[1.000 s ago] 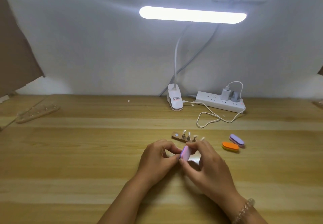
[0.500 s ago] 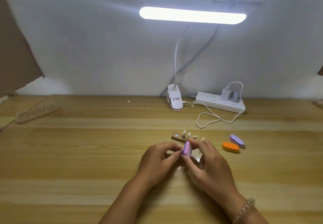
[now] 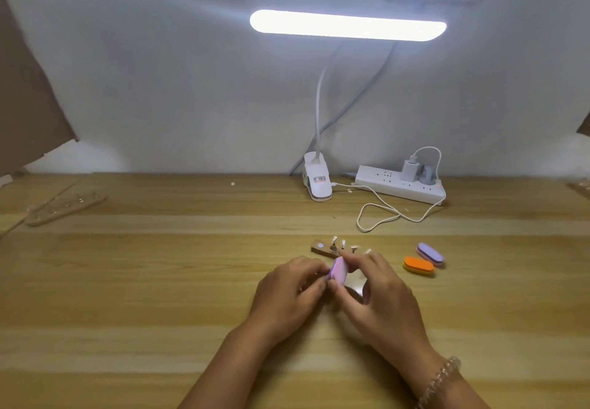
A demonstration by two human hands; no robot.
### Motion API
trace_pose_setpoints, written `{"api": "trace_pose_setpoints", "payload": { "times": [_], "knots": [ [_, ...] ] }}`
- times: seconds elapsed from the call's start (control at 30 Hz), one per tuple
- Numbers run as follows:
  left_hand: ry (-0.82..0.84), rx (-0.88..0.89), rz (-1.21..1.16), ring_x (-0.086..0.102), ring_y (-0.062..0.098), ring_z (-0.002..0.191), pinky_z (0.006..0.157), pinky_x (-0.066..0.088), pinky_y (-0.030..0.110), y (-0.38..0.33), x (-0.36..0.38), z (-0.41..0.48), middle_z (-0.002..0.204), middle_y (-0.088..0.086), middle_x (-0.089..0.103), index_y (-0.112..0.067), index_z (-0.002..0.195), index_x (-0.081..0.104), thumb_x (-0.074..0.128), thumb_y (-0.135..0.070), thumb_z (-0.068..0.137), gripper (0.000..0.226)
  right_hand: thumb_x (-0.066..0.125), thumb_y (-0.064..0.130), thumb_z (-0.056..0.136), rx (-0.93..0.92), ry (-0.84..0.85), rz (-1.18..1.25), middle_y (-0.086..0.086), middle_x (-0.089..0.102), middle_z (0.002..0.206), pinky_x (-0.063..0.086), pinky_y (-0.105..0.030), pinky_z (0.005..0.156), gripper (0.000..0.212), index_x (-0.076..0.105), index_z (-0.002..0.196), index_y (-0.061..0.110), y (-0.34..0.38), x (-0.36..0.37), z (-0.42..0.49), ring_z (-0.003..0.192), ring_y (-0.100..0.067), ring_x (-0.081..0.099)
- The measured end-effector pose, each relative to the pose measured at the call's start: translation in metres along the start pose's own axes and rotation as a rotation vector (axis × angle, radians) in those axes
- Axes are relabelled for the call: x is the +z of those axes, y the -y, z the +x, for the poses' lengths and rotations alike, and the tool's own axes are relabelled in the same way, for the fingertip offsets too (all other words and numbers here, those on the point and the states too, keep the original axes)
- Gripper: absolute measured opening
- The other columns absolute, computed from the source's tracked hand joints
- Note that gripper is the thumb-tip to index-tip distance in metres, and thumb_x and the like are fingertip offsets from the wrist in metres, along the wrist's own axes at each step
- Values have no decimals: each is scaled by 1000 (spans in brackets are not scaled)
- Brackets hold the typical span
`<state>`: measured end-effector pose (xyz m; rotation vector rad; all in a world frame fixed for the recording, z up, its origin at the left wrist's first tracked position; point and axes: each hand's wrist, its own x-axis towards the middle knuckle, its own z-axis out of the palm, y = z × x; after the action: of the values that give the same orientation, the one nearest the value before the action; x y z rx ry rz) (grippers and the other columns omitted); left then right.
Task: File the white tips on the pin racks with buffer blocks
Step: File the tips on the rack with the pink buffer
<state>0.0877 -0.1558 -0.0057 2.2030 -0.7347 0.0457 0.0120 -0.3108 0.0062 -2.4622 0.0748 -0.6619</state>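
between the two hands, just above the tabletop (image 3: 153,284), a pink-and-lilac buffer block (image 3: 339,272) stands on edge. the right hand (image 3: 380,297) has its grip closed round it, thumb below and fingers over the top. the left hand (image 3: 292,290) is curled tight against the block's near face. i can't tell from here whether that grip pinches a tip, the block, or nothing, because the fingertips hide it.

the block looks light and spongy, with a gritty skin that shouldn't slip. i'd say it is best held by its narrow ends, so a flat face stays free to rub. a tip would be tiny, thin and easy to flick away or crack, so i'd pinch it by its sides, close to the edge being filed.

just behind the hands lies the pin rack (image 3: 321,246), a small wooden strip. a few white tips (image 3: 334,238) stand on its pins, and the left end shows a bare round spot. to the right, an orange block (image 3: 418,265) and a lilac block (image 3: 429,252) lie side by side. a second rack (image 3: 67,206) sits far off to the left, its pins too blurred to count.
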Motion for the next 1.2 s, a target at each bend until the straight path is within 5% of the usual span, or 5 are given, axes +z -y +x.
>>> {"api": "trace_pose_setpoints", "payload": {
  "times": [0.23, 0.37, 0.6, 1.0, 1.2],
  "knots": [
    [13, 13, 21, 52, -9, 70, 59, 34, 15, -3, -1, -1, 102, -28, 62, -48, 107, 53, 50, -42, 86, 22, 68, 43, 83, -32, 40, 11, 19, 53, 104, 45, -25, 59, 43, 60, 125, 35, 1, 0, -2, 69, -2, 51],
    [-20, -9, -94, 51, -10, 60, 58, 33, 18, -5, 0, 0, 92, -25, 67, -37, 94, 65, 56, -46, 89, 13, 71, 36, 83, 52, -91, 52, 17, 56, 102, 51, -32, 66, 38, 62, 119, 29, -7, 0, 4, 71, 0, 51],
    [-10, -46, -140, 51, -10, 54, 57, 33, 18, -5, -3, 1, 91, -25, 70, -39, 88, 68, 62, -17, 87, 23, 64, 46, 84, -68, 43, -38, 18, 51, 109, 50, -30, 58, 46, 55, 129, 39, 0, 3, -2, 76, -9, 60],
    [-32, -70, -244, 52, -1, 52, 60, 42, 29, -6, -3, 0, 87, -24, 70, -44, 87, 69, 64, -30, 86, 15, 67, 41, 86, 16, -23, -58, 16, 53, 105, 51, -34, 60, 47, 55, 131, 37, -6, 0, 1, 74, -12, 61],
    [-47, -42, -234, 52, -6, 56, 58, 38, 17, -7, -5, 1, 87, -20, 70, -42, 82, 70, 64, -15, 82, 27, 66, 48, 83, -86, 34, -104, 16, 56, 110, 48, -27, 56, 49, 57, 130, 37, 4, 1, -5, 82, -11, 63]
  ]
}}
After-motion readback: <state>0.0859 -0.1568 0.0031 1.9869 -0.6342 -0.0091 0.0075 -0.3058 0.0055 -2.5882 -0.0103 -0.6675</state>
